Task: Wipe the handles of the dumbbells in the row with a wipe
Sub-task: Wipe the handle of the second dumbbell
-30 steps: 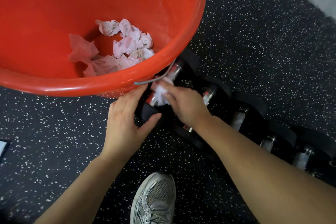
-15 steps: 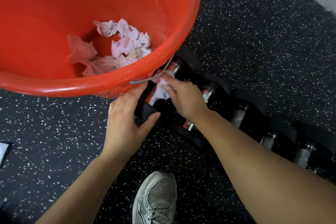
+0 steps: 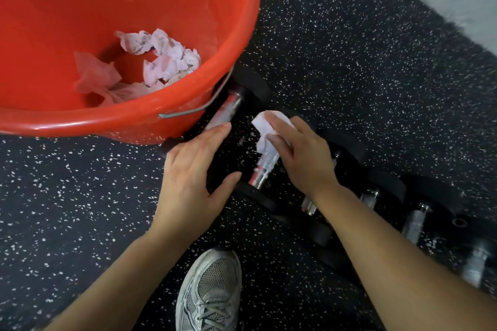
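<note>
A row of black dumbbells with chrome handles runs from the bucket toward the lower right. My right hand [image 3: 301, 154] is shut on a white wipe [image 3: 269, 126] and presses it on the upper part of the second dumbbell's handle [image 3: 262, 173]. My left hand [image 3: 192, 177] rests with spread fingers on the near black head of the first dumbbell, its thumb hooked round the head's right side. The first dumbbell's handle [image 3: 226, 110] shows bare beside the bucket. More dumbbell handles [image 3: 414, 223] lie to the right, partly hidden by my right forearm.
A big red bucket [image 3: 231, 43] holding several crumpled used wipes [image 3: 164, 62] stands at the upper left, its wire bail [image 3: 193, 111] hanging over the first dumbbell. My grey sneaker [image 3: 212, 290] is on the speckled black rubber floor below. A pale floor strip lies at the top right.
My right hand has carried the wipe from the first dumbbell's handle, by the bucket, over to the second dumbbell's handle. My left hand has stayed on the first dumbbell's near head.
</note>
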A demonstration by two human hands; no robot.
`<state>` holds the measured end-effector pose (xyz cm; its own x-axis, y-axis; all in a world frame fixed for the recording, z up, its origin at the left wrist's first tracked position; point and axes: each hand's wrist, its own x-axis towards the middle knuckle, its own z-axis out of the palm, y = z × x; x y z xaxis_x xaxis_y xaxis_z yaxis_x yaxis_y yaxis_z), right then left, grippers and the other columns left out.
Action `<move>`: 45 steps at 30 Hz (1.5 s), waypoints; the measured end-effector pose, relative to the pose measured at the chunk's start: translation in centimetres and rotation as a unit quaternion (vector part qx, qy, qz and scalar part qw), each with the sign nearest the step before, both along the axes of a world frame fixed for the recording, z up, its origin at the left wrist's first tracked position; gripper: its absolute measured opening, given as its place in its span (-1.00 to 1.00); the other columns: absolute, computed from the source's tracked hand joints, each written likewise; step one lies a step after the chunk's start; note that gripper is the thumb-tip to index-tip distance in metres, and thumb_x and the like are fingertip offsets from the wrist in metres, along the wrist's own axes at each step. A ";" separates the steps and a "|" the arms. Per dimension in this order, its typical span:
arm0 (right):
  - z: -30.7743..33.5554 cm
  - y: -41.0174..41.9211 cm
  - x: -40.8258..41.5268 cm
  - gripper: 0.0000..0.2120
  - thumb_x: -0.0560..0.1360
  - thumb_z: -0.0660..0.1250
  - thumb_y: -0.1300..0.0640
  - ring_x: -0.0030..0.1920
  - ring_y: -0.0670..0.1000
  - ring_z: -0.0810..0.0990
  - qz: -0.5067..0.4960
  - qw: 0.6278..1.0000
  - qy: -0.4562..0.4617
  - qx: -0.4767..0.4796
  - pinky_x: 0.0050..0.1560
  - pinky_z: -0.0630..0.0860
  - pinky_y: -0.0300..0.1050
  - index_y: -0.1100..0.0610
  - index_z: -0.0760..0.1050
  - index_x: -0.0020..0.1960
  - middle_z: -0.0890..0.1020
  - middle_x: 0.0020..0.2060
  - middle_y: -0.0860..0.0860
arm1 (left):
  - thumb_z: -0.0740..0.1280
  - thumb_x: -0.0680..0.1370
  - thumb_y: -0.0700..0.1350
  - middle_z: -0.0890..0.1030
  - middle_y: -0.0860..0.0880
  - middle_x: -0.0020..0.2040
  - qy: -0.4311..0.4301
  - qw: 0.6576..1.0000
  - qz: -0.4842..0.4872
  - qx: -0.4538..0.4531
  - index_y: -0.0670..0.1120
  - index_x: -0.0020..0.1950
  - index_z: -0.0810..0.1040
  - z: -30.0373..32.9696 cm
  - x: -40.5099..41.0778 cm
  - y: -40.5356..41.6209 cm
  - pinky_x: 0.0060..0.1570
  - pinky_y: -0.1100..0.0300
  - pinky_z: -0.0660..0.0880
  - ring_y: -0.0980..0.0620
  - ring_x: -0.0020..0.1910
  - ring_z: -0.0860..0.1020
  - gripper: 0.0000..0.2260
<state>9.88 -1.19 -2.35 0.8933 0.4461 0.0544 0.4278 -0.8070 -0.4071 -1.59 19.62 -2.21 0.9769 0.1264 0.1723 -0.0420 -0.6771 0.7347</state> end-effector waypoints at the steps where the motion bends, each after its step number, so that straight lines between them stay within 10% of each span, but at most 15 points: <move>1: 0.1 -1.1 -0.1 -0.63 0.66 0.28 0.00 -0.26 0.04 0.55 -0.001 1.000 -0.018 -0.014 -0.33 0.54 -0.04 -0.03 0.48 0.46 0.58 -0.06 0.01 | 0.48 0.52 0.03 0.41 0.15 0.49 -0.002 1.000 0.000 0.006 -0.05 0.57 0.37 0.2 -0.1 -0.5 0.48 0.23 0.13 0.20 0.46 0.37 -0.35; 8: -1.6 -4.3 -0.8 -0.59 0.56 0.43 0.21 -0.39 0.07 0.52 -0.017 0.994 -0.060 -0.090 -0.48 0.47 -0.05 0.05 0.54 0.40 0.59 -0.21 0.04 | 0.52 0.42 0.30 0.43 0.09 0.53 0.060 0.997 -0.020 0.046 0.01 0.62 0.28 0.6 -0.6 -2.9 0.59 0.06 -0.02 0.08 0.51 0.36 -0.13; 14: -2.6 -2.2 -1.5 -0.56 0.69 0.12 -0.07 -0.14 0.12 0.65 -0.038 0.994 0.047 -0.095 -0.22 0.57 -0.02 -0.08 0.33 0.56 0.61 0.16 0.05 | 0.45 0.42 0.41 0.41 0.03 0.55 0.088 0.991 -0.033 0.099 -0.02 0.63 0.26 -0.3 -0.2 -2.8 0.63 -0.05 -0.03 -0.01 0.57 0.33 -0.08; 25: -2.0 -3.0 -1.7 -0.58 0.65 0.10 -0.17 -0.11 0.06 0.70 0.208 0.967 0.074 -0.127 -0.23 0.44 -0.20 -0.21 0.44 0.46 0.68 0.14 -0.05 | 0.38 0.44 0.44 0.43 -0.02 0.54 0.093 0.990 -0.020 0.103 -0.06 0.62 0.29 -1.1 -0.4 -2.8 0.64 -0.10 0.00 -0.04 0.58 0.33 -0.10; 32: -2.1 -2.9 0.1 -0.51 0.70 0.03 -0.15 -0.07 0.16 0.68 0.027 0.985 0.084 -0.147 -0.10 0.59 0.07 -0.16 0.14 0.62 0.66 0.11 0.09 | 0.36 0.44 0.47 0.42 -0.01 0.54 0.095 0.990 -0.018 0.105 -0.06 0.63 0.26 -1.1 -0.4 -2.7 0.65 -0.08 -0.02 -0.01 0.58 0.32 -0.07; 38: -2.4 -3.0 -2.5 -0.52 0.65 0.00 -0.24 0.12 0.04 0.69 0.147 0.976 0.137 -0.088 0.06 0.63 -0.03 -0.28 0.24 0.55 0.62 0.33 -0.08 | 0.38 0.43 0.46 0.44 -0.01 0.53 0.096 0.990 -0.017 0.106 -0.06 0.62 0.27 -1.2 -0.4 -2.7 0.65 -0.07 -0.02 -0.02 0.56 0.34 -0.07; 45: -2.4 -3.4 0.3 -0.56 0.68 0.11 -0.14 -0.12 0.09 0.68 0.033 0.990 0.078 -0.113 -0.11 0.59 0.01 -0.22 0.27 0.55 0.71 -0.06 0.04 | 0.36 0.43 0.48 0.45 -0.02 0.52 0.096 0.990 -0.016 0.102 -0.07 0.62 0.27 -1.1 -0.4 -2.7 0.65 -0.03 -0.06 -0.02 0.56 0.34 -0.07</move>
